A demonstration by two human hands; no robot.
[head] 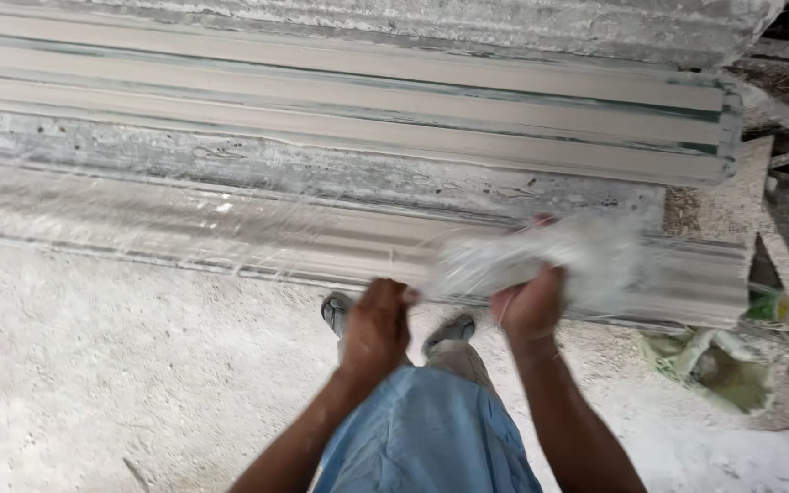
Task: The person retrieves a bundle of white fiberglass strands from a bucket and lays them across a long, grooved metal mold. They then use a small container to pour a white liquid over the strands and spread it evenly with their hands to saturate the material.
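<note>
you stand on a dusty white floor (120,365), looking down at your two hands in front of a stack of long pale mouldings (340,119). your right hand (530,306) is closed around a roll of clear plastic wrap (550,260); the roll is blurred, but it seems to lie across your palm, with the fingers curled over it from below. your left hand (376,324) is closed in a fist just beside the roll's left end, and it pinches the edge of the film there. the two hands are near each other, almost at the same height.

from the roll a thin sheet of stretched film (230,228) runs to the left along the front moulding (184,233), lying over its face. this moulding rests lowest and nearest to you, and the other ones are stacked behind and above it.

under your hands you see your blue clothing (426,438) and two grey shoes (449,329) on the floor. at the right, beside the end of the stack, lies a crumpled greenish bag (723,370) among rubble.
</note>
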